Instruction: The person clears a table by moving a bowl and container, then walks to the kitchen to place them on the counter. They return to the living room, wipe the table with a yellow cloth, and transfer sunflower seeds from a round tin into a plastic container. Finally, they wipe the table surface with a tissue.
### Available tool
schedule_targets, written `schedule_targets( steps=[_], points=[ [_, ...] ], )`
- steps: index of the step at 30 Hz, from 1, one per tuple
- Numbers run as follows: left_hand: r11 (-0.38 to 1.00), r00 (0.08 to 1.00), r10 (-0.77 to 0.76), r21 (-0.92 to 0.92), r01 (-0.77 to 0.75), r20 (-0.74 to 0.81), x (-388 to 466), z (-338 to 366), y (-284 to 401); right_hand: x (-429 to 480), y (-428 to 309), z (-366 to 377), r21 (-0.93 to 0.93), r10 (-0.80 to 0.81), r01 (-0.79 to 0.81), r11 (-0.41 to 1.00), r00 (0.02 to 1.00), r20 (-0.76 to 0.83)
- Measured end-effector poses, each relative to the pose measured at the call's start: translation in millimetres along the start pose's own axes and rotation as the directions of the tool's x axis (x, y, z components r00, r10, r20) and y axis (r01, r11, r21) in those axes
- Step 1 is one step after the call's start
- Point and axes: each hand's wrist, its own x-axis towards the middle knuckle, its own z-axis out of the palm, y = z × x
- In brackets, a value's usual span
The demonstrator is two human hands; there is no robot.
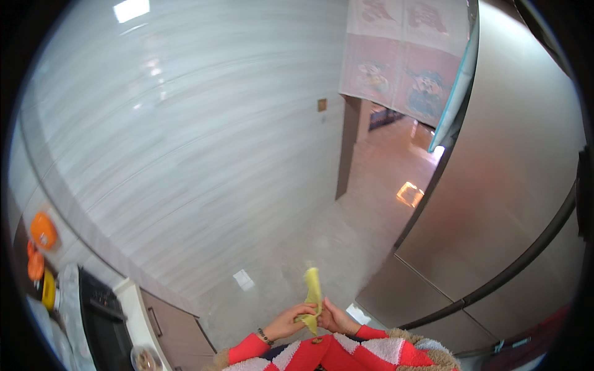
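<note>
In front of my red and white checked garment (pixel 327 352), both hands meet at a soft yellow thing (pixel 313 285). It stands up long and narrow above my fingers, and thin flaps hang below them. The blur leaves unsettled whether it is a banana with its peel or a piece of cloth. My left hand (pixel 290 320), with a dark bead bracelet (pixel 265 336) at the wrist, grips it from the left side. The fingers of my right hand (pixel 335 317) pinch it from the right, their tips partly hidden behind it.
A large metallic refrigerator (pixel 492 176) rises at the right. Beyond it, a doorway has a printed curtain (pixel 399 60). At lower left, a black countertop appliance (pixel 100 306) and a clear container (pixel 145 359) stand above a cabinet (pixel 171 320). White patches (pixel 243 280) mark the tiled floor.
</note>
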Motion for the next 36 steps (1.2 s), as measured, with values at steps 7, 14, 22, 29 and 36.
schedule_targets(
  steps=[7,14,22,29,36],
  points=[
    [0.992,0.919,-0.106,-0.022,0.124,0.380,100.4,-42.8,-38.2,38.3,-56.6,-36.2,0.235,-0.031,0.109,0.966,0.950,-0.312],
    [0.955,0.989,-0.145,0.265,0.134,0.023,192.7,-133.5,-57.6,118.9,-151.6,-99.8,0.139,-0.129,0.209,0.968,0.889,-0.440],
    [0.928,0.914,-0.321,0.108,0.355,-0.250,251.7,-223.6,-107.5,202.4,-250.0,-150.1,-0.183,-0.234,0.163,0.969,0.841,-0.489],
    [0.975,0.961,-0.202,0.052,0.215,-0.189,381.3,-312.7,-132.6,235.9,-298.0,-213.3,-0.145,-0.229,0.177,0.973,0.783,-0.578],
    [0.994,0.998,0.019,-0.107,-0.013,0.058,617.8,-372.8,-65.7,280.4,-392.9,-238.9,-0.134,-0.357,0.366,0.921,0.652,-0.669]
  ],
)
